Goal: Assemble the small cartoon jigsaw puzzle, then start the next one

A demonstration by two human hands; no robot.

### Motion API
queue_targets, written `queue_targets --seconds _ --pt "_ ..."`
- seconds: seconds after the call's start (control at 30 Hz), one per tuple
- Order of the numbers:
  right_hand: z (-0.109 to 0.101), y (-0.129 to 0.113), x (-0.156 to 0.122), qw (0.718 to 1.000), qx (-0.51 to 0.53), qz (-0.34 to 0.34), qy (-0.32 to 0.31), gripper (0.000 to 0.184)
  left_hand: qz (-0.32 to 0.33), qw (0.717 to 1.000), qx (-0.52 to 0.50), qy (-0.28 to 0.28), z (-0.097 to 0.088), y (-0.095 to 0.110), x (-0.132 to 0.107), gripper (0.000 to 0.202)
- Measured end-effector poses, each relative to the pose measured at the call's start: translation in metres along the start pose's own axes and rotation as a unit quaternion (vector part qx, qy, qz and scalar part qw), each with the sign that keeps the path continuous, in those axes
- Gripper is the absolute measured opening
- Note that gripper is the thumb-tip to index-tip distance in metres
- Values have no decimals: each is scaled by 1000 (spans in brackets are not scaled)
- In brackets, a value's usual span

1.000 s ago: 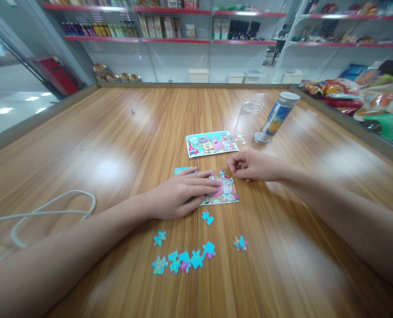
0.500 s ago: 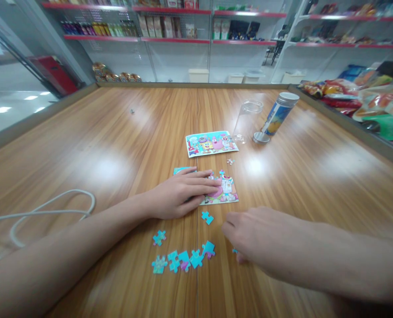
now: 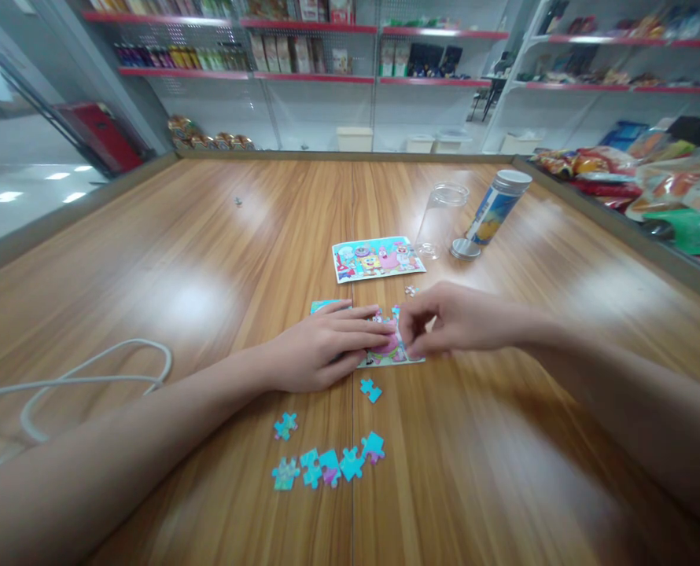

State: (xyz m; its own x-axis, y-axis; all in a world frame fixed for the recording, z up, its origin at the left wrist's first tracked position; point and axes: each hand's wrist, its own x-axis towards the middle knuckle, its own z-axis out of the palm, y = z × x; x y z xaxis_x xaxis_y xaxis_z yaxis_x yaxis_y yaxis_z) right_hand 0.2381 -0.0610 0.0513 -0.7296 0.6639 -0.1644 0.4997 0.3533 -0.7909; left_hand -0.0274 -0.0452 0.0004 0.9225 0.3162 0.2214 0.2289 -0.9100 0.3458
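Note:
My left hand (image 3: pixel 326 346) lies flat, fingers stretched out, over the left and middle of a partly assembled jigsaw puzzle (image 3: pixel 390 347) with cartoon figures. At the puzzle's right side, my right hand (image 3: pixel 453 318) is closed in a pinch. The puzzle piece in its fingers is mostly hidden by them. Nearer to me, a blue puzzle piece (image 3: pixel 371 390) lies just below the puzzle. Another loose piece (image 3: pixel 285 425) is further left, and several blue and pink pieces (image 3: pixel 351 464) form a row. Behind the puzzle stands out a matching picture card (image 3: pixel 378 259), with a small pale piece (image 3: pixel 410 290) close by.
A clear plastic jar (image 3: pixel 441 220), a blue canister (image 3: pixel 499 208) and a metal lid (image 3: pixel 465 248) are at the back right. A white cable (image 3: pixel 96 380) loops on the left. Snack packets (image 3: pixel 603 169) lie past the table's right edge; shelves (image 3: pixel 315 76) line the back.
My right hand has moved up and away from me, from the table's front to the puzzle's right side. The blue piece beneath it has left the table. My left hand stays in place.

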Motion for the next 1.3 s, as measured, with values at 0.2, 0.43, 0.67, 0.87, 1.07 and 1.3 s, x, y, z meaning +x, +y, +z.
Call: queue_targets --seconds 0.2,0.43,0.67,0.87,1.07,1.3 --pt "-17 64 17 958 213 3 193 35 6 1000 5 5 -1 2 1 47" --pt "-5 55 18 963 167 28 208 38 -26 981 10 194 0 -4 3 30" --pt "-2 59 23 969 94 26 227 34 -61 983 21 170 5 -9 0 27" --pt "4 59 25 962 61 22 265 31 -63 985 12 162 6 -9 0 28" --pt "14 53 26 963 20 -14 270 25 -67 985 12 160 6 -9 0 29" --pt "16 48 25 965 -23 -31 260 21 -68 986 12 154 6 -9 0 29"
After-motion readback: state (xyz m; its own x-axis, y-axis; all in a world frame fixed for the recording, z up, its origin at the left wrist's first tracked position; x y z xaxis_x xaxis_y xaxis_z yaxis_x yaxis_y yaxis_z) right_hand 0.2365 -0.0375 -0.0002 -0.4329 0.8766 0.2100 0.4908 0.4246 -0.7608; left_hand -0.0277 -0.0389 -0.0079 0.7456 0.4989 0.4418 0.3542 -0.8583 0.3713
